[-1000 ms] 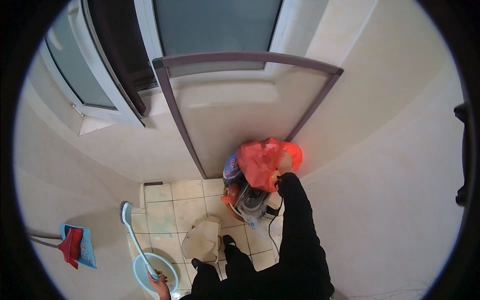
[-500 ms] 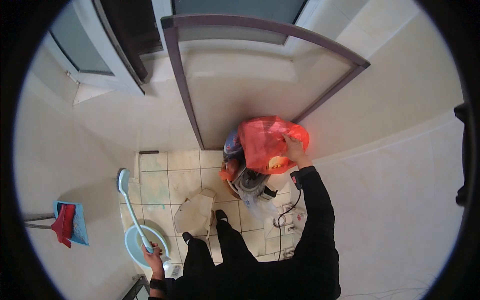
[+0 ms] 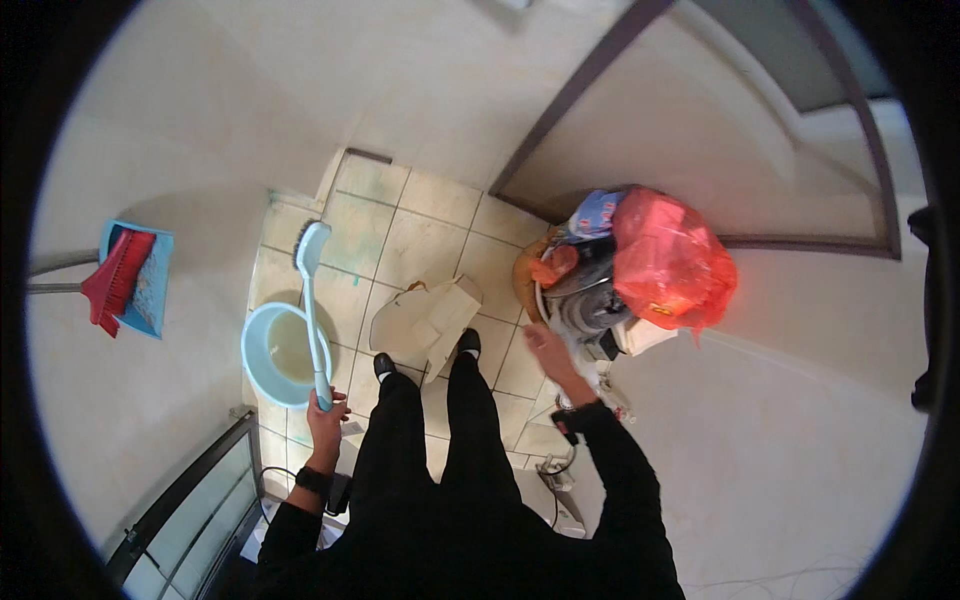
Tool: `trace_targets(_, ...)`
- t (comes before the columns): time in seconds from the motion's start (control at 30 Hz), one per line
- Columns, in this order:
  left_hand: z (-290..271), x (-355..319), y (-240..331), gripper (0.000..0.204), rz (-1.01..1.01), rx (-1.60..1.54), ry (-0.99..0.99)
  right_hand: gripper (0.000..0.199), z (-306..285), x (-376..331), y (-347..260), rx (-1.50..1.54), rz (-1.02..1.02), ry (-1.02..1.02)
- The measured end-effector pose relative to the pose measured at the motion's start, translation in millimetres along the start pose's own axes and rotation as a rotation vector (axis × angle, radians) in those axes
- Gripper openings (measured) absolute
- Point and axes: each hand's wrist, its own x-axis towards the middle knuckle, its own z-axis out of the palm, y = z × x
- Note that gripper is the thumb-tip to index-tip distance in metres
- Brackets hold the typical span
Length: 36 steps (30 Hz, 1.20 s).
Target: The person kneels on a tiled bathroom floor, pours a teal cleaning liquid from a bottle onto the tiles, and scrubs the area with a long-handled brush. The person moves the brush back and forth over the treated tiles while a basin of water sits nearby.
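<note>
A light blue long-handled scrub brush (image 3: 310, 290) is in my left hand (image 3: 326, 428), with my fingers wrapped round the handle's near end. Its dark-bristled head points away from me, above the tiles. Under the handle stands a light blue basin (image 3: 262, 375) with cloudy liquid in it. My right hand (image 3: 556, 358) is empty, its fingers stretched out, over the floor near a pile of bags. The largest is a red plastic bag (image 3: 672, 262), lying apart from my hand on top of a basket (image 3: 528, 280) filled with other things.
A cream, angular object (image 3: 425, 325) of unclear kind lies before my feet. To the left, a blue dustpan (image 3: 152, 285) holds a red broom head (image 3: 118, 282). A brown-framed panel (image 3: 580, 100) stands behind the bags. A glazed dark frame (image 3: 190, 500) is at lower left.
My right hand has let go of the red bag and drawn back toward me. The view has turned toward the left. The brush stays in my left hand, over the basin.
</note>
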Motion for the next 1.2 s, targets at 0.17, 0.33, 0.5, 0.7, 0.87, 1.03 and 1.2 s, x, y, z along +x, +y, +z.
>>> trace_targets(0.17, -53.4, 10.6, -53.6, 0.031, -0.123, 0.141, 0.041, 0.055, 208.2, 60.4, 104.3, 0.264, 0.602, -0.324)
trace_targets(0.33, -103.3, -4.6, -117.3, 0.030, -0.175, 0.339, 0.113, 0.093, 334.5, 121.2, 214.0, 0.077, 0.784, -0.017)
trace_targets(0.5, -127.6, -20.2, -150.0, 0.027, -0.306, 0.332, 0.228, 0.036, 359.2, 144.4, 253.3, 0.446, 0.731, 0.040)
trace_targets(0.7, -135.9, -32.0, -157.6, 0.028, -0.329, 0.199, 0.204, 0.022, 292.7, 118.2, 184.8, 0.593, 0.681, 0.112)
trace_targets(0.87, -169.7, -50.9, -145.1, 0.031, -0.230, 0.169, 0.160, 0.025, 199.2, 82.7, 84.6, 0.666, 0.660, 0.032)
trace_targets(1.03, -213.4, -93.7, -140.9, 0.029, -0.195, 0.174, 0.237, 0.021, 126.6, 59.0, 0.7, 0.645, 0.573, -0.156)
trace_targets(1.2, -221.7, -181.1, -174.9, 0.028, -0.244, 0.122, 0.429, 0.018, 105.2, 53.1, -70.5, 0.527, 0.538, -0.331)
